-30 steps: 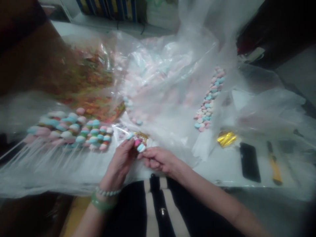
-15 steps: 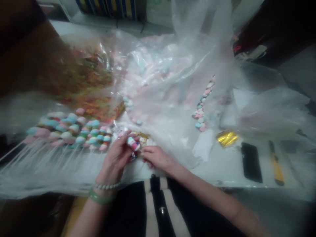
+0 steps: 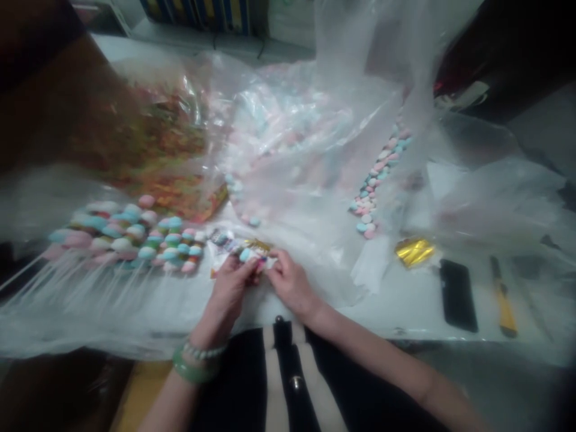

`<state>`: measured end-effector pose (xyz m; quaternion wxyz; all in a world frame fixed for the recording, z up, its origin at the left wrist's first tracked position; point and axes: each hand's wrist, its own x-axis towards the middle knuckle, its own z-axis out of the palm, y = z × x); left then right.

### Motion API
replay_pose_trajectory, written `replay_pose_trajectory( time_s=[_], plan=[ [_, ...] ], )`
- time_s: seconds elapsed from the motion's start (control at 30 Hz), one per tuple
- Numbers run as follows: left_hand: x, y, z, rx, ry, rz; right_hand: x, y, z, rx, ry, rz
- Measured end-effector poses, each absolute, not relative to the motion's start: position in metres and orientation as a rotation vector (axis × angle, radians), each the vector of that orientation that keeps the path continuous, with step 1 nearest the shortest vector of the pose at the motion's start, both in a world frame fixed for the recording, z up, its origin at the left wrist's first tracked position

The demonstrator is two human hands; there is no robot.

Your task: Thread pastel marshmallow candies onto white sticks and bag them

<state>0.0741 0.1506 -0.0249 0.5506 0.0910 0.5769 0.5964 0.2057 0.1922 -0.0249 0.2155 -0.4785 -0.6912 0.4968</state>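
My left hand (image 3: 229, 294) and my right hand (image 3: 290, 282) meet at the middle of the table, pinching a pastel marshmallow candy skewer (image 3: 246, 256) between their fingers. The fingers hide most of the candy, and only a pale blue piece and a little pink show. Just behind my fingertips lies a small printed wrapper with a gold label (image 3: 258, 245). Whether the candy sits inside it, I cannot tell.
Rows of pastel candy skewers (image 3: 130, 240) lie to the left, their sticks towards me. A transparent bag of candies (image 3: 288, 132) bulges ahead. To the right are a candy row (image 3: 375, 186), gold foil (image 3: 414, 252), a black phone (image 3: 458, 295) and a yellow utility knife (image 3: 504, 306).
My hands have come closer together and lower. The candy skewer, held upright earlier, now lies flatter and is mostly covered by my fingers. The printed wrapper is more visible behind them.
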Motion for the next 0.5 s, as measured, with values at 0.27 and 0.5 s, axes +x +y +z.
replay_pose_trajectory(
  time_s=[0.27,0.5],
  plan=[
    [0.08,0.152,-0.013,0.064,1.019,1.272,0.199,0.194,-0.027,-1.016,-2.183,0.963],
    [0.076,0.147,-0.016,-0.005,1.341,1.51,0.198,0.18,-0.019,-0.844,-2.519,0.6]
  ],
)
